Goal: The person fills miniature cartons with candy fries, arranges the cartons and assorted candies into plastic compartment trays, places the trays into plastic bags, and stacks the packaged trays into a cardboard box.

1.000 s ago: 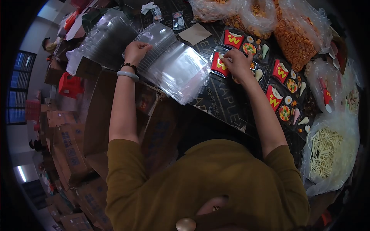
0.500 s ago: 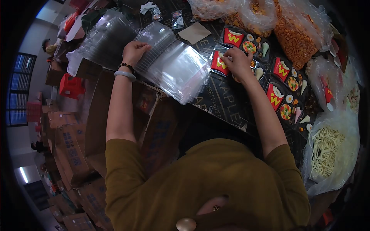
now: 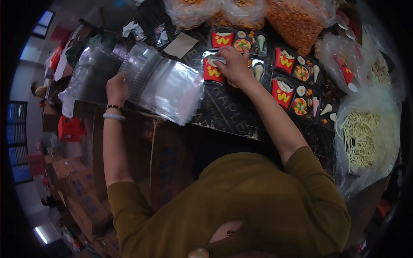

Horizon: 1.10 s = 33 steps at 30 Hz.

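Note:
My right hand [image 3: 235, 68] reaches over a clear tray [image 3: 263, 79] of toy food, its fingers bent together at the top of the red toy fries box [image 3: 213, 75]. Whatever they pinch is hidden. A toy drumstick [image 3: 258, 71] shows beside the hand in the same tray. On the left, my left hand [image 3: 116, 88] has its fingers curled at the edge of a stack of clear plastic trays [image 3: 140, 64]; its fingertips are hidden. Flat clear plastic bags [image 3: 172, 88] lie between the two hands.
More filled toy food trays [image 3: 282, 92] lie right and behind. Large bags of orange pieces [image 3: 297, 26] stand at the back. A bag of pale toy fries [image 3: 361, 137] sits at the right edge. A cardboard piece [image 3: 180, 45] lies behind the bags; cartons [image 3: 84, 193] stand lower left.
The view has turned, shifting the table leftward in the picture. My left hand has moved back from the middle of the clear stack to its left edge. My right hand stays at the same tray.

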### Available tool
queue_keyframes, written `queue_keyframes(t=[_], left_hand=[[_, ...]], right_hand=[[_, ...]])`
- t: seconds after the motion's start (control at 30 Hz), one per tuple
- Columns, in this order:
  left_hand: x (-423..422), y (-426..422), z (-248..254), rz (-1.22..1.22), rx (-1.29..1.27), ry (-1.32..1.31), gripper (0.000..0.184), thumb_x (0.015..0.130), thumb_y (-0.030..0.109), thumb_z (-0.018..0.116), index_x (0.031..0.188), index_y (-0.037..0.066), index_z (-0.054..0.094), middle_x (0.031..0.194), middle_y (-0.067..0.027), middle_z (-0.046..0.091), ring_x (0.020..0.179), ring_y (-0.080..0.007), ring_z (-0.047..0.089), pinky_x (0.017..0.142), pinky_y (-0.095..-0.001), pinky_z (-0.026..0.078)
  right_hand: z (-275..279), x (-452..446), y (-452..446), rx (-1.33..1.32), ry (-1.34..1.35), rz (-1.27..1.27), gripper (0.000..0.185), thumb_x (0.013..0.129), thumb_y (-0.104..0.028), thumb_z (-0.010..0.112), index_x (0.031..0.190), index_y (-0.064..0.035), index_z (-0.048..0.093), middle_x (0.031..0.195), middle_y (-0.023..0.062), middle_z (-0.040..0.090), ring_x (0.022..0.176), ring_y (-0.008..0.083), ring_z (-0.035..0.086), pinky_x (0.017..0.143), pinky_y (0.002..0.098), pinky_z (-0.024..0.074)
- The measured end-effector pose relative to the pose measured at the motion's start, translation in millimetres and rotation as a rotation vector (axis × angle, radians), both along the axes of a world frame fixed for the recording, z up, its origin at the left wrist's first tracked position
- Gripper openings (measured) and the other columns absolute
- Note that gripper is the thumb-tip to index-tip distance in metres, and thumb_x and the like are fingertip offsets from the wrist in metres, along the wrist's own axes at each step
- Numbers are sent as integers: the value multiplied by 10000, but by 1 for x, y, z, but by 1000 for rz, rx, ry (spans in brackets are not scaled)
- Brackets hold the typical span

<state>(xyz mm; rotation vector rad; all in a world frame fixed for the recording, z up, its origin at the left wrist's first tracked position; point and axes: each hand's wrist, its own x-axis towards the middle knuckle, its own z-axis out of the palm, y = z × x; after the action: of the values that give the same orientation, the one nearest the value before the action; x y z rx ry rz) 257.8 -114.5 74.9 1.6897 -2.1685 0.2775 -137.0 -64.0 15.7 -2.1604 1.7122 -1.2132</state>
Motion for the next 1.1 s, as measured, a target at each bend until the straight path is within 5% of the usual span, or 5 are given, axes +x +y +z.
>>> queue_keyframes(t=[0.3, 0.4, 0.5, 0.7, 1.1], left_hand=[[-185, 14, 52, -688, 597, 428, 167, 852, 159, 671, 836, -7, 656, 654, -53, 611, 553, -107, 512, 506, -251, 393], [-241, -24, 8, -785, 768, 278, 251, 804, 230, 729, 781, -8, 653, 593, -60, 588, 535, -105, 509, 487, -267, 395], [-269, -47, -18, -692, 1007, 316, 358, 736, 323, 771, 773, -17, 665, 633, -90, 630, 592, -164, 615, 553, -325, 488], [-246, -34, -28, -560, 251, 233, 512, 685, 364, 779, 1020, -2, 652, 1002, -184, 625, 914, -330, 607, 780, -390, 487], [-224, 23, -68, -264, 351, 297, 262, 895, 247, 557, 981, 12, 637, 889, -218, 609, 827, -376, 595, 712, -434, 479]], right_hand=[[64, -99, 41, -174, -640, -230, 161, 834, -156, 676, 931, -28, 686, 916, 80, 652, 851, 176, 625, 784, 283, 475], [69, -89, 49, -91, -381, -95, 161, 816, -164, 697, 905, -29, 693, 899, 81, 660, 858, 208, 639, 761, 290, 486], [52, -76, 56, 107, 235, 45, 731, 644, -488, 790, 1244, -144, 555, 1318, 131, 489, 1262, 298, 433, 1042, 542, 269], [23, -69, 44, 334, 442, 164, 1058, 520, -623, 783, 1394, -177, 386, 1454, 153, 308, 1370, 328, 253, 1085, 532, 140], [4, -41, 35, 231, 570, 131, 973, 623, -715, 634, 1414, -217, 366, 1348, 226, 375, 1281, 355, 324, 1046, 471, 198]])
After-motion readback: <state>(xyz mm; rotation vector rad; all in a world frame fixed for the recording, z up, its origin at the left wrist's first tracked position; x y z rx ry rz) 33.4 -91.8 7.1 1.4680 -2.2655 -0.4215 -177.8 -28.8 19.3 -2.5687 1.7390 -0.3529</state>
